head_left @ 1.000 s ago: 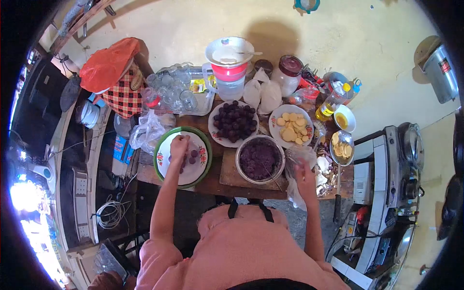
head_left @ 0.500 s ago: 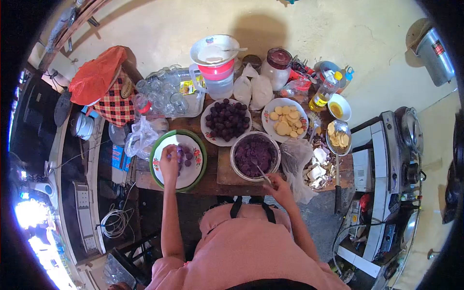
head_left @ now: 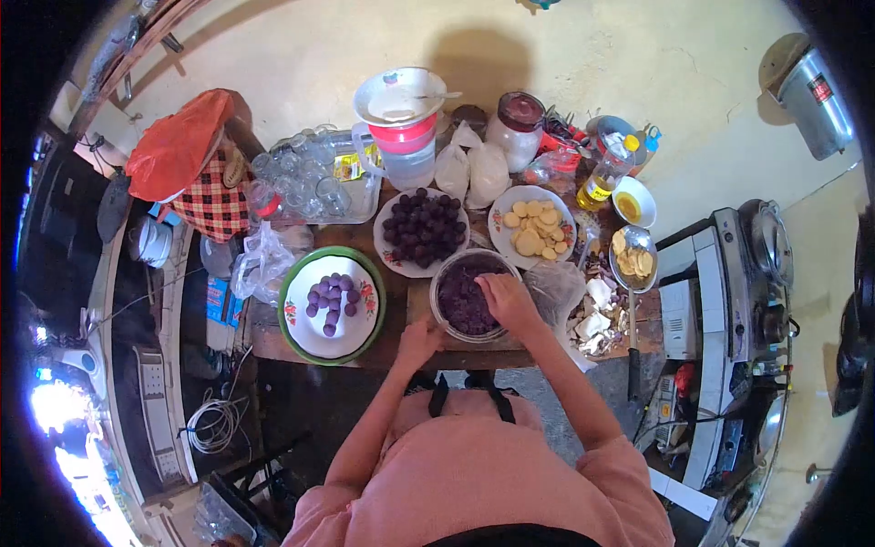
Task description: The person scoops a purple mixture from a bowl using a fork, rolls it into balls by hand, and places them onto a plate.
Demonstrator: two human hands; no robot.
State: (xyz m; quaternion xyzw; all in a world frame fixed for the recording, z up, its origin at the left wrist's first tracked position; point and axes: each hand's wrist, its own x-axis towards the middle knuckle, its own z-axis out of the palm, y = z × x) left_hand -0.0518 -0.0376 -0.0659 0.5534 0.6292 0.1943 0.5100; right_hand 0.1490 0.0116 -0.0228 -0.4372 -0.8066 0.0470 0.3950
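My right hand [head_left: 507, 301] reaches over the bowl of purple mash [head_left: 463, 299], with its fingers bent at the mash; whether they hold a spoon or some mash is too small to tell. My left hand [head_left: 420, 342] is by the bowl's lower left edge, fingers curled, and what they hold, if anything, is hidden. Small purple balls [head_left: 334, 297] lie on a white flowered plate [head_left: 310, 335] over a green-rimmed basin [head_left: 376, 337]. Behind the bowl stand a plate of darker purple balls [head_left: 425, 228] and a plate of yellow slices [head_left: 536, 226].
A clear plastic bag [head_left: 553, 290] and peelings [head_left: 594, 319] lie right of the bowl. At the back are a pitcher [head_left: 406, 164], a lidded jar [head_left: 517, 137], an oil bottle [head_left: 605, 178] and glasses [head_left: 305, 178]. A strainer [head_left: 634, 260] holds yellow pieces.
My left hand has moved right, from the flowered plate to the mash bowl's edge. My right hand has moved up over the bowl. The spoon in it before is no longer clearly visible.
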